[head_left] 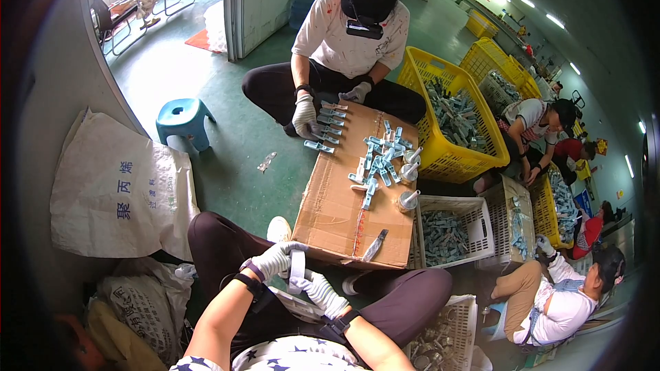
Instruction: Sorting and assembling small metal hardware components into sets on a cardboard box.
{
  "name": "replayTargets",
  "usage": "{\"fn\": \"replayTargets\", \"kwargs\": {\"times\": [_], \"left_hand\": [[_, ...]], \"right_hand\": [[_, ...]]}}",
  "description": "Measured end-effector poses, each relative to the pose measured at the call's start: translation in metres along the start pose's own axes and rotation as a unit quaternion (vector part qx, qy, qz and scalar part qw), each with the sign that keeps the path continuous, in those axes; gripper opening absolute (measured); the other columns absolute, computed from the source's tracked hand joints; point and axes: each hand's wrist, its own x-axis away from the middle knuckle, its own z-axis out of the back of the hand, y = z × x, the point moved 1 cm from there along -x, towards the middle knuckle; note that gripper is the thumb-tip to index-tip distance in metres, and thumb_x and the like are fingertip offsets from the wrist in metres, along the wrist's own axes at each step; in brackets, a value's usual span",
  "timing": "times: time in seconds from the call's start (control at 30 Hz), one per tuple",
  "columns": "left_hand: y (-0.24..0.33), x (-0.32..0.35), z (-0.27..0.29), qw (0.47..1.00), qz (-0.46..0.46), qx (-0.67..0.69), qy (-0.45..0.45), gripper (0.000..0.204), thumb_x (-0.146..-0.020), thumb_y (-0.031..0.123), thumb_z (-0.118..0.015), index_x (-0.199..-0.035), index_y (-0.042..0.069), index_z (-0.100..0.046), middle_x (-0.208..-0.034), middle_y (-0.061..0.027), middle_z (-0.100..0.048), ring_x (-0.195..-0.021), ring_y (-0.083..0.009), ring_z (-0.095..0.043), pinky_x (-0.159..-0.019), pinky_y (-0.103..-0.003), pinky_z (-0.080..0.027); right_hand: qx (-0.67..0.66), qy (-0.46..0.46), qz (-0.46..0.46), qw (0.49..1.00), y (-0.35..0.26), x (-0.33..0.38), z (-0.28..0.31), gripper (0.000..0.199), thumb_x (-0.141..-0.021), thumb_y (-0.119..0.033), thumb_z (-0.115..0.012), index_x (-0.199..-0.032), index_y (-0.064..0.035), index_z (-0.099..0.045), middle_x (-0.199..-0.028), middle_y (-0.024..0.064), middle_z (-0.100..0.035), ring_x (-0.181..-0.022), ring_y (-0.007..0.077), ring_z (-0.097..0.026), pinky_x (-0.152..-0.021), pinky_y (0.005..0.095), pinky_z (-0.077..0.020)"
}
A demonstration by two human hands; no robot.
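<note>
While the person's left hand (pixel 273 261) is closed around a white ring-shaped roll (pixel 297 269), the right hand (pixel 324 294) has its fingers at the roll's lower side; whether they pinch or merely touch, I cannot tell. The roll is held above the lap, by the near end of a cardboard box (pixel 330 216). On that box a loose heap of pale-blue clips (pixel 380 165) lies beside 3 grey cones (pixel 407 200). Opposite, a co-worker's gloved hand (pixel 304 117) is at a row of clips (pixel 331 121) along the left edge. I'd judge the work barely begun: about 6 clips lined up, the heap unsorted, plenty more waiting in the white crate (pixel 476 230) and yellow crate (pixel 454 158).
</note>
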Motion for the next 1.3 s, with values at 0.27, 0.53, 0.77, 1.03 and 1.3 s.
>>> {"fn": "replayTargets", "kwargs": {"times": [0.27, 0.53, 0.77, 1.03, 1.3], "left_hand": [[0.008, 0.005, -0.007, 0.996, 0.032, 0.082, 0.004, 0.019, -0.090, 0.003, -0.065, -0.108, -0.001, -0.061, -0.089, -0.0042, -0.059, -0.083, -0.0146, -0.057, -0.082, -0.032, -0.050], [-0.017, -0.008, 0.010, 0.998, 0.014, 0.069, -0.004, 0.026, -0.089, 0.002, -0.066, -0.114, 0.000, -0.062, -0.092, -0.0027, -0.061, -0.085, -0.0133, -0.057, -0.082, -0.028, -0.050], [-0.047, -0.023, 0.034, 0.999, -0.026, -0.007, -0.041, 0.040, -0.087, -0.003, -0.067, -0.125, 0.010, -0.061, -0.104, -0.0050, -0.065, -0.095, -0.0165, -0.062, -0.086, -0.034, -0.053], [-0.022, -0.009, 0.020, 0.990, -0.072, -0.124, 0.003, 0.044, -0.081, -0.002, -0.076, -0.122, 0.010, -0.064, -0.101, 0.0009, -0.065, -0.088, -0.0101, -0.059, -0.081, -0.029, -0.053], [-0.052, -0.035, 0.044, 0.996, -0.078, -0.050, -0.020, 0.040, -0.084, -0.015, -0.061, -0.116, 0.008, -0.064, -0.099, -0.0010, -0.063, -0.089, -0.0128, -0.059, -0.078, -0.029, -0.053]], "right_hand": [[-0.005, 0.000, -0.001, 1.000, 0.000, 0.001, 0.001, 0.040, -0.094, -0.019, -0.065, -0.128, 0.0011, -0.059, -0.122, 0.0072, -0.064, -0.110, 0.0150, -0.059, -0.101, 0.0296, -0.0443], [-0.019, -0.001, -0.002, 1.000, 0.005, -0.001, 0.000, 0.040, -0.093, -0.018, -0.067, -0.128, 0.0009, -0.059, -0.122, 0.0065, -0.065, -0.109, 0.0143, -0.060, -0.099, 0.0289, -0.0454], [-0.014, 0.002, -0.012, 1.000, -0.001, 0.001, -0.005, 0.037, -0.093, -0.020, -0.068, -0.125, -0.0010, -0.062, -0.116, 0.0034, -0.066, -0.103, 0.0118, -0.059, -0.095, 0.0277, -0.0475], [0.005, -0.018, 0.015, 1.000, 0.002, -0.006, -0.001, 0.037, -0.094, -0.018, -0.067, -0.128, -0.0036, -0.060, -0.115, 0.0002, -0.065, -0.104, 0.0103, -0.058, -0.093, 0.0286, -0.0474], [0.008, -0.023, 0.030, 0.999, 0.020, -0.015, 0.007, 0.035, -0.093, -0.017, -0.069, -0.125, -0.0042, -0.061, -0.108, -0.0022, -0.065, -0.098, 0.0082, -0.057, -0.088, 0.0257, -0.0479]]}}
